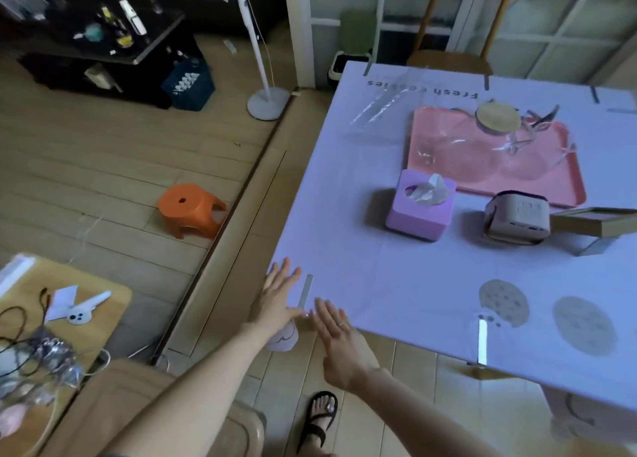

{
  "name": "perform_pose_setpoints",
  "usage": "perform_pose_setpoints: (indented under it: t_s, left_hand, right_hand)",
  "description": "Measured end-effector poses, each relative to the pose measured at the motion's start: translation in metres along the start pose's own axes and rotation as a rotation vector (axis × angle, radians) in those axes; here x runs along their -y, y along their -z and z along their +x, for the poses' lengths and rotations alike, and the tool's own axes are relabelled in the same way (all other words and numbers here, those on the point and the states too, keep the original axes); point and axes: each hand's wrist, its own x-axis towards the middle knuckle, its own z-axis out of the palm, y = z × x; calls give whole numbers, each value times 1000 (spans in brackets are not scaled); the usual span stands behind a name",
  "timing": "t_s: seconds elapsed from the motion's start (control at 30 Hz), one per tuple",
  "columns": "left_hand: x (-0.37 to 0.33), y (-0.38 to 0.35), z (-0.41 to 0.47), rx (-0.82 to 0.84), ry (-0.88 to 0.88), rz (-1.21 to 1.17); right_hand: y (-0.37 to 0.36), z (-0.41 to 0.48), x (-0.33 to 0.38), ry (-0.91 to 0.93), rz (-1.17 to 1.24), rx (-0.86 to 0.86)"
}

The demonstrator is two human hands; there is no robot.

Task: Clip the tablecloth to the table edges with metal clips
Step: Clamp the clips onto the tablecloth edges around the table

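Observation:
A pale lilac tablecloth (379,277) with cookie prints covers the table. A metal clip (305,291) sits on its near left corner, another metal clip (482,341) on the near edge, and more clips (367,67) line the far edge. My left hand (277,298) lies flat with fingers spread at the corner, just left of the corner clip. My right hand (339,339) is flat too, fingers extended, touching the near edge right of that clip. Neither hand holds anything.
On the cloth stand a purple tissue box (418,205), a pink tray (496,153) with glassware, a beige box (517,217) and a wooden frame (593,220). An orange stool (191,208) sits on the floor left. A cluttered wooden side table (103,305) is near left.

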Motion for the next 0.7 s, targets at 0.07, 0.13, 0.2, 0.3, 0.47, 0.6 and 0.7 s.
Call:
perform_pose_setpoints:
  t_s: [0.07, 0.13, 0.2, 0.3, 0.47, 0.6, 0.7]
  left_hand:
    - [0, 0, -1, 15, -39, -92]
    - [3, 2, -8, -128, -30, -266]
    - [12, 2, -21, -345, -35, -252]
    - [26, -3, -35, -365, -97, -111]
    - [22, -13, -37, -256, 176, -214]
    - [11, -23, -44, -192, 298, -379]
    - [7, -25, -39, -204, 359, -357]
  right_hand:
    - [-12, -5, 7, -13, -10, -53]
    - [-17, -13, 17, -39, 28, -84]
    - [-19, -20, 25, -89, 106, -180]
    - [-14, -16, 25, -217, 175, -267]
    - [-10, -1, 8, -410, 106, -274]
    - [-24, -15, 4, -454, 60, -112]
    - [-26, -21, 6, -451, 4, -66]
